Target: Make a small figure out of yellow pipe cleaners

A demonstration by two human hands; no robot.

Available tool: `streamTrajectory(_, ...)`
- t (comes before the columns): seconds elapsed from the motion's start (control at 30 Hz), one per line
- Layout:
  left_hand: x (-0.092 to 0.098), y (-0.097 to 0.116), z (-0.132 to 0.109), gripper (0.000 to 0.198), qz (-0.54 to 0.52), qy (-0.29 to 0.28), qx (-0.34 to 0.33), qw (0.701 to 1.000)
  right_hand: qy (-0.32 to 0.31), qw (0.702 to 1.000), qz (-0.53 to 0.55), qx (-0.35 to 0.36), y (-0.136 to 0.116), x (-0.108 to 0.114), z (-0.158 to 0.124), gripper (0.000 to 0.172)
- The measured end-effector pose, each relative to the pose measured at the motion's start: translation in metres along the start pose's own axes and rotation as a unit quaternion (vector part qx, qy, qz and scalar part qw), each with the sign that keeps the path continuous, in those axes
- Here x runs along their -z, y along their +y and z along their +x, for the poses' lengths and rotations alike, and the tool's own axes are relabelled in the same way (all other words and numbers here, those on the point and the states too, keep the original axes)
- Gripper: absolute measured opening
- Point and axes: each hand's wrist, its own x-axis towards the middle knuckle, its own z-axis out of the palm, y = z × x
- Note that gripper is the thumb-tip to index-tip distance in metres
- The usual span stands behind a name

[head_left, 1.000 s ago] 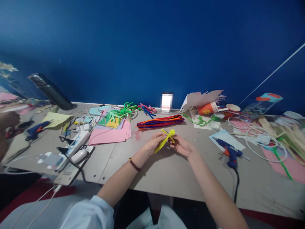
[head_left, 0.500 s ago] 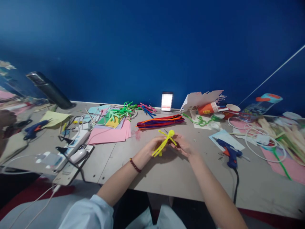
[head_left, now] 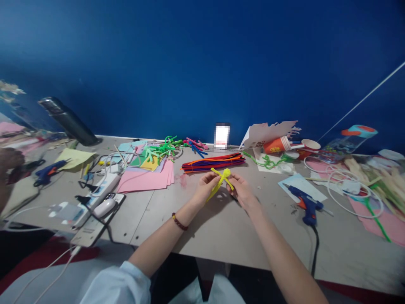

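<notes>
A yellow pipe-cleaner figure point(head_left: 221, 179) with a looped top and trailing legs is held above the grey table point(head_left: 221, 228). My left hand point(head_left: 207, 185) pinches its left side, fingers curled round the stem. My right hand point(head_left: 242, 190) grips its right side, fingers closed on a strand. Both hands meet at the table's middle, just in front of a flat bundle of red, orange and purple pipe cleaners point(head_left: 213, 162).
Pink and coloured paper sheets point(head_left: 147, 177) with green pipe-cleaner shapes point(head_left: 163, 148) lie at left. A blue glue gun point(head_left: 305, 204) with its black cord lies right. A power strip point(head_left: 101, 190), cables, paper cups point(head_left: 278, 145), a dark bottle point(head_left: 68, 120) and another person's hand point(head_left: 9, 162) surround them.
Both hands have lifted the yellow figure slightly and shifted it away from me; its legs now hang between the hands rather than sticking out to the lower left.
</notes>
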Motion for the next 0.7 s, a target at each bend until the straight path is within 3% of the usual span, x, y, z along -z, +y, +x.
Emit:
streamTrajectory(0.17, 0.001, -0.003, -0.002, 0.017, 0.141, 0.031, -0.123, 0.982, 0.044, 0.998, -0.011, 0.038, 0.011, 0.000, 0.003, 0.040)
streamTrajectory(0.27, 0.004, -0.006, -0.004, 0.017, 0.217, 0.022, -0.200, 0.955, 0.065, 0.996, -0.020, 0.057, 0.012, -0.002, 0.002, 0.042)
streamTrajectory(0.33, 0.005, -0.008, -0.004, 0.018, 0.232, 0.011, -0.218, 0.948, 0.070, 0.995, -0.023, 0.065, 0.011, -0.003, 0.001, 0.043)
streamTrajectory(0.4, 0.005, -0.010, -0.003, 0.020, 0.221, 0.010, -0.200, 0.955, 0.074, 0.994, -0.028, 0.070, 0.010, -0.004, 0.000, 0.043)
streamTrajectory(0.57, 0.001, -0.009, -0.002, 0.025, 0.095, 0.021, -0.071, 0.993, 0.069, 0.994, -0.043, 0.078, 0.012, -0.009, -0.004, 0.040)
streamTrajectory(0.7, 0.000, -0.006, -0.004, 0.029, 0.009, 0.002, -0.011, 1.000, 0.064, 0.994, -0.026, 0.083, 0.018, -0.010, -0.003, 0.040)
